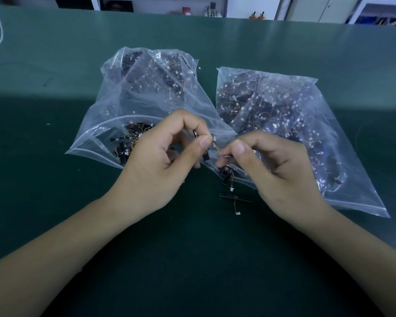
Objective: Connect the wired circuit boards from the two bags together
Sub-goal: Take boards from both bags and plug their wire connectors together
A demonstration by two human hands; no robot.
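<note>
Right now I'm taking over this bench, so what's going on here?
A person is joining small wired boards over a green table. The left hand pinches a black board, and the right hand pinches its thin wire between the two. Two clear bags, the left bag open and the right bag, hold many more. A loose board lies below the right hand.

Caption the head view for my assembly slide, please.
Both hands, left and right, pinch wired circuit boards above two bags.
</note>
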